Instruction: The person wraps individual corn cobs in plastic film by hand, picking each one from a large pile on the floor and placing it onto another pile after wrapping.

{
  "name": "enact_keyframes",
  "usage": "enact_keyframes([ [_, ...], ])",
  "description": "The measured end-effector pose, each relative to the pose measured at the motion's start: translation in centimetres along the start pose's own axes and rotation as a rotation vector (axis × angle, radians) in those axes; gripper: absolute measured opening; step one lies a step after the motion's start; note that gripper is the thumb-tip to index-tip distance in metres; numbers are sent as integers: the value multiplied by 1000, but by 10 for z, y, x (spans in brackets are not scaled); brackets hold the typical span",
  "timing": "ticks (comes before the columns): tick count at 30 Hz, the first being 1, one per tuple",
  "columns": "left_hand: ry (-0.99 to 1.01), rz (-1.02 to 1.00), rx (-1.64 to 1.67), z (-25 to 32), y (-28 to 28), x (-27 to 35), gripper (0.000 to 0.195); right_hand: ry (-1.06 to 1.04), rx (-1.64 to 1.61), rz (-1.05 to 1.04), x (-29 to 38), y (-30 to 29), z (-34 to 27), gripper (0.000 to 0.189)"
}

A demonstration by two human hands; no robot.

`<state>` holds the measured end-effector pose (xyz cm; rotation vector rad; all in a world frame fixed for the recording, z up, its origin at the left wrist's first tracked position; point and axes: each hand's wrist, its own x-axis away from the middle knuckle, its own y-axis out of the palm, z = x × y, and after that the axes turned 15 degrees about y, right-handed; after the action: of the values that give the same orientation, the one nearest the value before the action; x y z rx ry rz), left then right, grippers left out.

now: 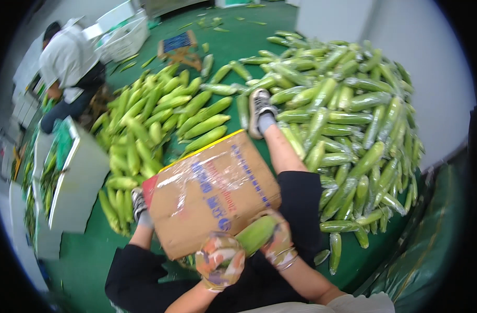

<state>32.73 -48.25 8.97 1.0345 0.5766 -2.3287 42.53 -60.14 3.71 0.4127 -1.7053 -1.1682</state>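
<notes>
A green ear of corn in its husk (256, 234) lies between my hands, just past the near edge of a cardboard box (219, 187). My right hand (278, 239), in a patterned glove, is closed around the ear's right end. My left hand (220, 259), gloved alike, has its fingers curled at the ear's left end; whether it grips the ear is unclear. The box stands between my legs, with clear tape and printing on its top face. Beyond it is a pile of unwrapped corn ears (144, 117). A larger heap of film-wrapped corn ears (348, 117) spreads to the right.
A co-worker (68, 62) sits bent over at the upper left. White foam boxes (80, 176) with leaves stand at the left. A folding stool (179, 45) and a white basket (125, 39) are farther back. A green tarp-like cover (426, 242) lies at the lower right.
</notes>
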Motion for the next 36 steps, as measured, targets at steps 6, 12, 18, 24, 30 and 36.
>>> enact_keyframes([
  [6, 201, -592, 97, -94, 83, -66, 44, -11, 463, 3, 0, 4, -75, 39],
  [12, -38, -519, -581, -336, 41, -132, 30, -792, 948, 597, 16, 24, -349, 27],
  [18, -698, -1509, -952, -488, -29, -132, 61, -1474, 2059, 1069, -84, 9, -450, 39],
  [24, -525, -1273, -838, -487, -28, -103, 66, -1215, 2139, 888, -101, 72, -279, 54],
  [30, -125, -819, -728, -370, -86, -172, 55, -500, 2519, -167, -81, 92, -131, 50],
  [36, -239, -915, -653, -241, -97, -123, 59, -768, 2805, 158, -133, 39, -83, 33],
])
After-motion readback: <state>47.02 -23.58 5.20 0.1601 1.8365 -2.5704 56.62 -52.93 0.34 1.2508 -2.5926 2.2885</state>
